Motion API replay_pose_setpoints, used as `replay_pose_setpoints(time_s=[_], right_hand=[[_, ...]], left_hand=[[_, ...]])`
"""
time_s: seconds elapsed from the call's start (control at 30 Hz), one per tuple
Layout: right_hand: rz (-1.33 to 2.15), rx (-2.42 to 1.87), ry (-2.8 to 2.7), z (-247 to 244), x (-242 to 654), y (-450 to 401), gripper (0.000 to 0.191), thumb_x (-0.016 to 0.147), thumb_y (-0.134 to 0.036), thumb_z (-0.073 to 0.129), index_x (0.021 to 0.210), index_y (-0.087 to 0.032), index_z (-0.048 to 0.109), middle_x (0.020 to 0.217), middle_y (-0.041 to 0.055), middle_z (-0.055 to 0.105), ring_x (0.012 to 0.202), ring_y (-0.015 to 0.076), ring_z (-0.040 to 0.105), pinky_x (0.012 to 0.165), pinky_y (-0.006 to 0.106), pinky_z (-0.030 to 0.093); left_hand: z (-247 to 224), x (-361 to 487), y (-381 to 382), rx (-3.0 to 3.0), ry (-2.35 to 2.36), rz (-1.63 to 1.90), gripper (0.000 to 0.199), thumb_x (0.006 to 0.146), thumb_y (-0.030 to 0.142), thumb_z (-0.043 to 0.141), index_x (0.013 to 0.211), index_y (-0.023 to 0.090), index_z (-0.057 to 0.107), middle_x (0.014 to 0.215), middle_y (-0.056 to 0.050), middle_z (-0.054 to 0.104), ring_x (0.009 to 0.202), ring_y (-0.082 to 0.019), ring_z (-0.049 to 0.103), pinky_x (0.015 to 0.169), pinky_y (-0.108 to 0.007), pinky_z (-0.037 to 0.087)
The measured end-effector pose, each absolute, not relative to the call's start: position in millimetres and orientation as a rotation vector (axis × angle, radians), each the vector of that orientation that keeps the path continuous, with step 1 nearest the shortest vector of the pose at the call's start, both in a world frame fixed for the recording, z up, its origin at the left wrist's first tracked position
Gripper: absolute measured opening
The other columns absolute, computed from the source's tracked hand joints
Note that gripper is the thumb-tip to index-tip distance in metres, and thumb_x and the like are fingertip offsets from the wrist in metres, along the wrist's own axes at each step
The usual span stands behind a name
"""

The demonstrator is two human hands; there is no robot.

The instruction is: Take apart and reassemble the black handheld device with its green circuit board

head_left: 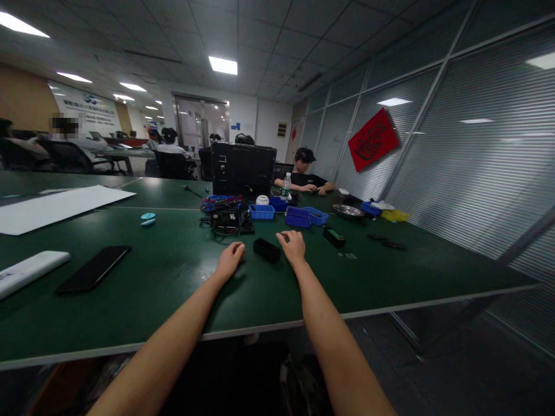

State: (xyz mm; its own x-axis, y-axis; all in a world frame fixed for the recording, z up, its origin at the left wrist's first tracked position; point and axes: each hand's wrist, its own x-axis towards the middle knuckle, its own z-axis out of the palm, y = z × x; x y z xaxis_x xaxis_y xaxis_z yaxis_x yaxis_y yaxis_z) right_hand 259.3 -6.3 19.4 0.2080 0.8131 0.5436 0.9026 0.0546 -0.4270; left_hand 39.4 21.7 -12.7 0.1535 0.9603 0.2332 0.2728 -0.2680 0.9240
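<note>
Fingers loosely curled, unclenched; nothing is being gripped by the left hand (229, 263) or right hand (293, 247). They are being held at either side of the black oblong box (266, 250), which is being supported by a green, smooth tabletop (130, 312); right-hand contact, cannot tell. Probably steadied best if both ends are being pressed evenly. Counted: hands, two; box, one; beyond it, blue plastic trays (262, 215), at least three; right of it, black-and-green block (333, 237), one.

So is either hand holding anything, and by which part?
Nothing is held: the black box sits on the table between the left hand and right hand.
</note>
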Motion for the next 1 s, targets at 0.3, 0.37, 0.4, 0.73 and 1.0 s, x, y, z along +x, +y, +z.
replay_pose_setpoints(time_s=[0.3, 0.37, 0.4, 0.73, 1.0], right_hand=[[0.192, -1.637, -2.064, 6, 237, 1, 0.059, 0.065, -0.025, 0.067, 0.121, -0.02, 0.05, 0.11, 0.0074, 0.053, 0.1, 0.0219, 0.046, 0.087, 0.032, 0.036], [0.321, -1.527, -2.108, 8, 243, 1, 0.059, 0.063, -0.02, 0.068, 0.119, -0.023, 0.052, 0.108, 0.0048, 0.055, 0.099, 0.0205, 0.047, 0.088, 0.032, 0.036], [0.378, -1.478, -2.119, 8, 246, 2, 0.06, 0.062, -0.018, 0.068, 0.119, -0.024, 0.052, 0.108, 0.0039, 0.055, 0.099, 0.0201, 0.048, 0.088, 0.033, 0.036], [0.237, -1.417, -1.683, 19, 255, 1, 0.032, 0.075, -0.04, 0.056, 0.099, -0.021, 0.064, 0.101, 0.0063, 0.059, 0.094, 0.0193, 0.051, 0.084, 0.032, 0.038], [-0.126, -2.231, -1.245, 4, 289, 2, 0.048, 0.072, -0.043, 0.058, 0.113, -0.019, 0.054, 0.107, 0.0156, 0.052, 0.101, 0.0287, 0.046, 0.08, 0.038, 0.037]], left_hand=[[-13, 50, 18, 2.107, 1.368, 0.963, 0.086, 0.064, 0.036, 0.066, 0.137, 0.018, 0.024, 0.138, -0.009, 0.036, 0.116, -0.021, 0.046, 0.093, -0.029, 0.038], [-11, 51, 17, 2.167, 1.37, 0.852, 0.09, 0.062, 0.04, 0.067, 0.137, 0.019, 0.022, 0.137, -0.009, 0.038, 0.118, -0.023, 0.043, 0.094, -0.029, 0.036], [-11, 51, 17, 2.191, 1.366, 0.801, 0.087, 0.063, 0.041, 0.067, 0.137, 0.021, 0.025, 0.135, -0.008, 0.041, 0.118, -0.023, 0.044, 0.094, -0.03, 0.036], [-11, 48, 18, 2.139, 1.298, 0.794, 0.052, 0.069, 0.035, 0.063, 0.118, 0.026, 0.048, 0.112, -0.003, 0.061, 0.103, -0.017, 0.056, 0.086, -0.025, 0.041], [-12, 47, 19, 2.118, 1.323, 0.83, 0.052, 0.07, 0.031, 0.061, 0.12, 0.024, 0.047, 0.112, -0.004, 0.061, 0.104, -0.017, 0.055, 0.086, -0.026, 0.041]])
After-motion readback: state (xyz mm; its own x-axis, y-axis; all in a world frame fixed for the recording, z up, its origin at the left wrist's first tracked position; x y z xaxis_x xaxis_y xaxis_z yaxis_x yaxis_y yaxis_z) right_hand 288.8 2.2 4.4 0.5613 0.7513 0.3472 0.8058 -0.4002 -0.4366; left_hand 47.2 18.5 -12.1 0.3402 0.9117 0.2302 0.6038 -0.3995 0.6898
